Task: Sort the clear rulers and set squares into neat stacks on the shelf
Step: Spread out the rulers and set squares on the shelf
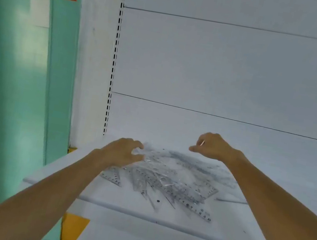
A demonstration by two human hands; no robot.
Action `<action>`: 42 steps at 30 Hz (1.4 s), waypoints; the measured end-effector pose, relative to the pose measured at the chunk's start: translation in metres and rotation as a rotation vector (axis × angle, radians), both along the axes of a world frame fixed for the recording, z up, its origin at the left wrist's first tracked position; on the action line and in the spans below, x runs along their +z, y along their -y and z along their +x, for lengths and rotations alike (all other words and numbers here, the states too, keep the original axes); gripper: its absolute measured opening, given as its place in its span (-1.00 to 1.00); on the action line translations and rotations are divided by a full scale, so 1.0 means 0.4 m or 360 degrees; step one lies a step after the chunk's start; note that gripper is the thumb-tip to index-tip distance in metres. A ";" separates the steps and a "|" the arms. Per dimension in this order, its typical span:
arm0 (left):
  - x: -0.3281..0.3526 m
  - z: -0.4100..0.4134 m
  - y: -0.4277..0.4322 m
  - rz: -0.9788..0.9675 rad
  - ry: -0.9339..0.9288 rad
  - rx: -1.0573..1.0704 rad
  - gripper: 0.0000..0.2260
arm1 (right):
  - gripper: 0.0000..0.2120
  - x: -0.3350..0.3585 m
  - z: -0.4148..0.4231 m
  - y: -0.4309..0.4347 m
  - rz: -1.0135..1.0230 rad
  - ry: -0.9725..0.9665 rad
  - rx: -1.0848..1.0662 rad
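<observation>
1. The rulers and set squares (165,175) are lying in one loose heap on the white shelf (118,203), overlapping each other between the two hands.
2. The left hand (123,151) is reaching over the heap's left rear corner, with its fingers curled like a claw and its thumb apart. I cannot tell whether it is gripping a clear piece.
3. The right hand (214,147) is hanging above the heap's far right side with its fingers curled in. A thin glint is showing at the fingers, but I cannot tell whether it is pinching anything.
4. The pieces are looking thin, light, stiff and slick. They are probably sliding easily over each other and lying too flat to pinch from above, so lifting one by an overhanging edge or corner seems best.
5. The long ruler (191,206) at the front is running diagonally, its long axis going from front right towards rear left. A set square (113,176) is sticking out at the left.
</observation>
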State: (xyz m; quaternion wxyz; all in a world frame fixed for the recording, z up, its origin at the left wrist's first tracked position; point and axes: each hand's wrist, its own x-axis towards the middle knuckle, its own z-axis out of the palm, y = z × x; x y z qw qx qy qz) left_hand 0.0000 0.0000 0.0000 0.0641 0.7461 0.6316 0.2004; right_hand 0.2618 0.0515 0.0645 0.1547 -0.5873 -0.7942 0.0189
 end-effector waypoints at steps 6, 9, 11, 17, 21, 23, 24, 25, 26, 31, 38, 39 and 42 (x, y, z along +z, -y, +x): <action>-0.088 0.021 0.001 0.0045 0.0003 0.0002 -0.61 | -0.62 -0.142 -0.075 0.011 -0.0194 -0.0108 0.0295; -0.083 0.017 -0.003 0.0117 0.0119 -0.0069 -0.68 | -0.69 -0.159 -0.096 0.000 -0.0104 -0.0151 0.0297; -0.083 0.013 -0.002 0.0112 0.0070 -0.0096 -0.69 | -0.71 -0.173 -0.105 -0.008 -0.0089 -0.0192 0.0307; -0.065 -0.017 0.005 0.0399 -0.0208 -0.0131 -0.72 | -0.71 -0.184 -0.102 -0.027 -0.0206 -0.0133 0.0413; -0.061 -0.047 0.015 0.0658 -0.0302 -0.0061 -0.80 | -0.71 -0.171 -0.084 -0.046 -0.0308 -0.0093 0.0441; -0.068 -0.062 0.016 0.0606 -0.0291 0.0019 -0.80 | -0.70 -0.165 -0.076 -0.054 -0.0341 -0.0044 0.0455; -0.071 -0.067 0.017 0.0594 -0.0268 0.0067 -0.80 | -0.69 -0.165 -0.074 -0.056 -0.0348 -0.0034 0.0455; -0.074 -0.070 0.018 0.0591 -0.0231 0.0113 -0.80 | -0.69 -0.166 -0.072 -0.057 -0.0354 -0.0044 0.0447; -0.077 -0.071 0.018 0.0596 -0.0191 0.0151 -0.80 | -0.71 -0.168 -0.070 -0.057 -0.0357 -0.0084 0.0436; -0.080 -0.057 0.006 0.0637 -0.0103 0.0161 -0.71 | -0.85 -0.176 -0.050 -0.049 -0.0237 -0.0390 0.0381; -0.073 -0.001 -0.034 0.0630 -0.0129 -0.0133 -0.53 | -0.76 -0.176 0.096 -0.009 0.0074 -0.0513 0.0115; -0.069 0.018 -0.037 0.0638 -0.0124 -0.0184 -0.52 | -0.73 -0.177 0.129 0.003 0.0098 -0.0514 0.0071; -0.060 0.090 -0.041 0.0626 -0.0146 -0.0281 -0.51 | -0.71 -0.189 0.237 0.033 0.0118 -0.0582 -0.0092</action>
